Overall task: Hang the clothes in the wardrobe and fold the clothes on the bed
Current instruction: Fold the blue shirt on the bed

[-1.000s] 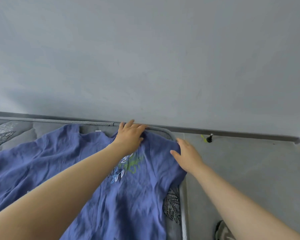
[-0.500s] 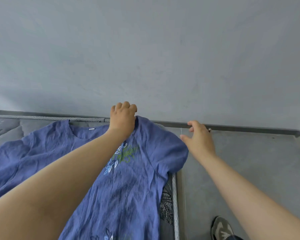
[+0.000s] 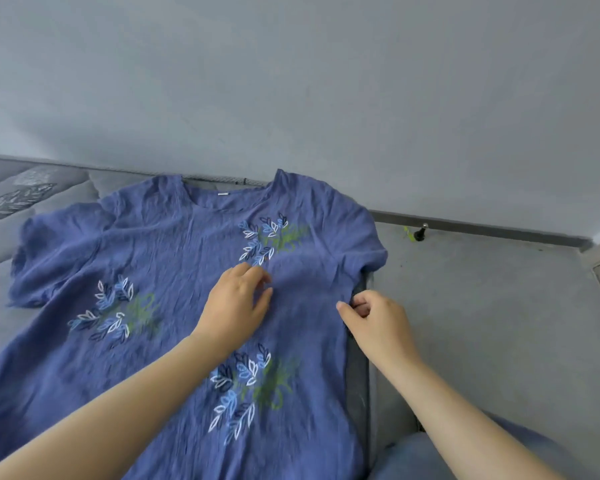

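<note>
A blue short-sleeved dress point(image 3: 174, 258) with leaf embroidery lies spread face up on the grey mattress point(image 3: 49, 188), its neckline toward the wall. My left hand point(image 3: 236, 306) rests on the chest area just below the upper right leaf motif, fingers lightly bent on the cloth. At the dress's right side edge under the sleeve, my right hand point(image 3: 371, 317) pinches the fabric between thumb and curled fingers. The lower part of the dress runs out of the frame's bottom.
The mattress's right edge point(image 3: 361, 375) runs beside the dress, with grey floor point(image 3: 499, 323) beyond it. A plain wall point(image 3: 291, 98) stands behind the bed. A black door stop point(image 3: 420, 233) sits at the baseboard. My knee point(image 3: 430, 459) shows at the bottom right.
Both hands have come back from the dress's right shoulder and sleeve to its chest and side edge. The dress now lies flatter, and the view has tilted down over it.
</note>
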Demonstrator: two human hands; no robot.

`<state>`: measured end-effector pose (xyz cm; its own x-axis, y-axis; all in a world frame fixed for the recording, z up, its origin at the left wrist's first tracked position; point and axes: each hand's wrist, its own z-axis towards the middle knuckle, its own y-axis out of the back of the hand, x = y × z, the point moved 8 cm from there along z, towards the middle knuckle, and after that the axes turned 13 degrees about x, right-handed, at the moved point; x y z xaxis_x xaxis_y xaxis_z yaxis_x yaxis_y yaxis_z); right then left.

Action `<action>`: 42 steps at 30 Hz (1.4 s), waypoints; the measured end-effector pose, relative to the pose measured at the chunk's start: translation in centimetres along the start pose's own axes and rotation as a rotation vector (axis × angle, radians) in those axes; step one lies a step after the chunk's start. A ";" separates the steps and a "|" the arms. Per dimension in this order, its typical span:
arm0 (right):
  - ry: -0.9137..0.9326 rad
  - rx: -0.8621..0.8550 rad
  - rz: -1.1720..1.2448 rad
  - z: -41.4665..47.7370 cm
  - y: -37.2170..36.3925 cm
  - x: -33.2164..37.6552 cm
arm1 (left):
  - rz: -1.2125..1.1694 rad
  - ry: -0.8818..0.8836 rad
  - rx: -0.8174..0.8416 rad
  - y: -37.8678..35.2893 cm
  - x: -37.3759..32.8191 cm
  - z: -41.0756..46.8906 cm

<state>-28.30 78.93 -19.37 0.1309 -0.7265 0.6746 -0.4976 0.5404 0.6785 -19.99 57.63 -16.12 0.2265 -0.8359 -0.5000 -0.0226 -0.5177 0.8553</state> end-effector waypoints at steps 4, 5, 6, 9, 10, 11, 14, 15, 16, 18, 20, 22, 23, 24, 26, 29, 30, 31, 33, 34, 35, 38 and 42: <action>-0.093 0.129 -0.033 -3.7 -2.4 -0.1 | 0.010 0.011 0.049 -1.9 1.1 -5.7; -0.126 0.180 -0.004 -4.6 -3.2 -0.4 | 0.024 0.014 0.053 -2.3 1.2 -6.7; -0.162 0.242 0.059 -5.6 -4.0 -0.6 | 0.044 0.019 0.055 -2.6 1.2 -7.6; -0.222 0.379 0.248 -9.1 -6.1 -1.2 | 0.068 0.045 0.076 -3.4 1.1 -9.2; -0.228 0.400 0.251 -10.2 -6.4 -1.2 | 0.084 0.048 0.083 -3.5 0.9 -9.3; -0.225 0.417 0.248 -11.3 -6.7 -1.3 | 0.106 0.051 0.089 -3.7 0.7 -9.5; -0.236 0.491 0.391 -14.9 -7.7 -1.6 | 0.150 0.053 0.126 -4.3 -0.3 -9.9; -0.236 0.484 0.445 -16.0 -7.8 -1.8 | 0.163 0.049 0.140 -4.5 -0.6 -10.2; -0.212 0.463 0.451 -16.9 -7.4 -1.8 | 0.177 0.046 0.152 -4.7 -0.9 -10.4; -0.138 0.408 0.357 -18.5 -6.4 -1.9 | 0.208 0.037 0.179 -5.1 -1.3 -11.2; -0.093 0.312 0.280 -19.5 -4.9 -2.2 | 0.213 0.025 0.206 -5.5 -1.7 -12.1; -0.096 0.210 0.234 -20.1 -3.3 -2.9 | 0.207 0.015 0.222 -5.6 -2.2 -12.9; -0.118 0.186 0.218 -20.1 -2.7 -3.3 | 0.202 0.012 0.228 -5.6 -2.4 -13.2; -0.135 0.184 0.200 -20.2 -2.3 -3.5 | 0.189 0.013 0.235 -5.5 -2.6 -13.6; -0.184 0.207 0.078 -20.1 -2.1 -3.9 | 0.158 0.018 0.242 -5.3 -2.8 -14.1; -0.282 0.206 -0.282 -20.6 -2.2 -4.6 | 0.183 0.014 0.253 -5.4 -3.0 -15.1; -0.289 0.204 -0.329 -20.8 -2.4 -4.4 | 0.186 0.007 0.257 -5.6 -3.0 -15.5; -0.270 0.206 -0.330 -20.9 -2.7 -4.0 | 0.179 -0.004 0.255 -5.7 -2.9 -16.0; -0.191 0.203 -0.303 -20.6 -3.4 -2.4 | 0.141 -0.038 0.222 -5.5 -2.8 -17.1; -0.146 0.208 -0.291 -20.4 -3.8 -1.6 | 0.106 -0.045 0.194 -5.2 -2.5 -17.9; -0.104 0.214 -0.279 -20.2 -4.2 -0.9 | 0.066 -0.040 0.161 -4.5 -2.1 -18.8; 0.000 0.211 -0.265 -20.3 -5.4 1.1 | -0.011 0.036 0.048 -2.0 0.6 -22.3; 0.178 0.342 -0.274 -20.8 -9.3 4.9 | -0.002 0.150 -0.054 0.9 5.1 -28.4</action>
<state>-5.18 79.15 -16.36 0.4274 -0.7224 0.5436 -0.6738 0.1464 0.7243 8.80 58.08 -13.99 0.3696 -0.7963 -0.4788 0.0295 -0.5050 0.8626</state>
